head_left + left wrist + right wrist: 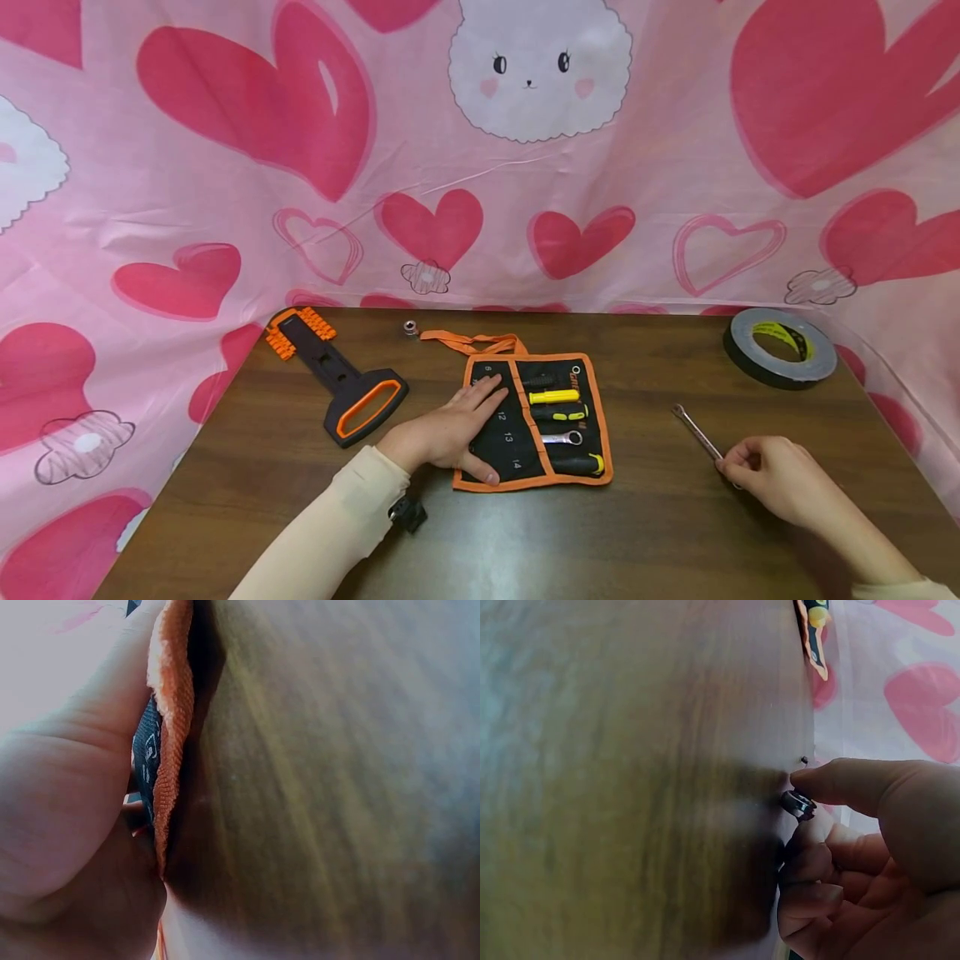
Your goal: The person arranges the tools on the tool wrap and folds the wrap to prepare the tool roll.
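Observation:
A black tool pouch [600, 417] with orange trim lies unfolded on the table. My left hand [452, 429] rests on its left panel with fingers straight, beside printed numbers such as 12, 13 and 14. The right panel's pockets hold a yellow handle [555, 397], a combination wrench [573, 437] and several black-and-yellow handles [577, 464]. To the right, thumb and fingers of my right hand [783, 483] pinch a slim silver wrench [699, 432] by its near end. The right wrist view shows its shiny ring end [799, 804] between thumb and fingers, close to the tabletop.
Left of the pouch lies a black tool with an orange-lined handle [366, 408]. A small metal socket [410, 328] sits near the pouch's orange strap [480, 341]. A roll of tape [780, 347] is at the back right. Pink heart-printed cloth [517, 183] hangs behind the wooden table [645, 533].

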Tool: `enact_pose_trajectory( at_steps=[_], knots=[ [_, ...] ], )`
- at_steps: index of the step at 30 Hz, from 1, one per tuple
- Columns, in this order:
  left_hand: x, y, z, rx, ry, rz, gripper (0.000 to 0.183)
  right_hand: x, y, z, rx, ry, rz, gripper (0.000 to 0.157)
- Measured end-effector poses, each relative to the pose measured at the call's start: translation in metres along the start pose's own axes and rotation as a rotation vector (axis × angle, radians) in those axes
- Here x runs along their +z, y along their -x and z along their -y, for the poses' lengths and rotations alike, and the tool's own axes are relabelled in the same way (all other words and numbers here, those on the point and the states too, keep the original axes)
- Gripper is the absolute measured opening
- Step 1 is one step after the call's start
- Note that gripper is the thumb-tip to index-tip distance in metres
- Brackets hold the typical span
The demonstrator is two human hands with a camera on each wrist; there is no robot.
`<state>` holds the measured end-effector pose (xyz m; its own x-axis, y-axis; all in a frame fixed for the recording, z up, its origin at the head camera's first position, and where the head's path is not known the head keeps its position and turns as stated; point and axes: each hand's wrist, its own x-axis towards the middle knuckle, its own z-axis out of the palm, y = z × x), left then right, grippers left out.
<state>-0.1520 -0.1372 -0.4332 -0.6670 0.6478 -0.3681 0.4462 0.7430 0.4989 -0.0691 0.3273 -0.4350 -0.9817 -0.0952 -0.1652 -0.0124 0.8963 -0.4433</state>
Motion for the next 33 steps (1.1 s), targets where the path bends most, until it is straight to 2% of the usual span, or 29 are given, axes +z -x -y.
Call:
enact_pose_trajectory(
  at_steps=[9, 13, 20, 24, 29, 33],
  knots=[
    [-0.003, 0.002, 0.001, 0.038, 0.016, 0.002, 0.129, 0.000, 0.002, 0.001, -0.019, -0.012, -0.050, 0.014],
    [-0.003, 0.002, 0.002, 0.039, 0.038, 0.000, 0.130, -0.002, 0.000, 0.001, -0.009, -0.011, -0.084, 0.013],
    [-0.002, 0.002, 0.003, 0.036, 0.016, -0.004, 0.131, -0.005, -0.002, 0.002, -0.003, -0.012, -0.104, 0.014],
    [-0.004, 0.005, -0.002, 0.021, 0.032, 0.004, 0.130, -0.004, -0.002, 0.002, -0.035, -0.020, -0.156, 0.009],
    [0.001, 0.000, 0.005, 0.027, 0.030, -0.009, 0.134, -0.001, -0.003, 0.002, -0.097, -0.041, -0.238, 0.005],
    [0.006, -0.004, 0.011, 0.027, 0.027, -0.015, 0.135, 0.001, -0.004, 0.003, -0.124, -0.057, -0.262, 0.004]
  ],
)
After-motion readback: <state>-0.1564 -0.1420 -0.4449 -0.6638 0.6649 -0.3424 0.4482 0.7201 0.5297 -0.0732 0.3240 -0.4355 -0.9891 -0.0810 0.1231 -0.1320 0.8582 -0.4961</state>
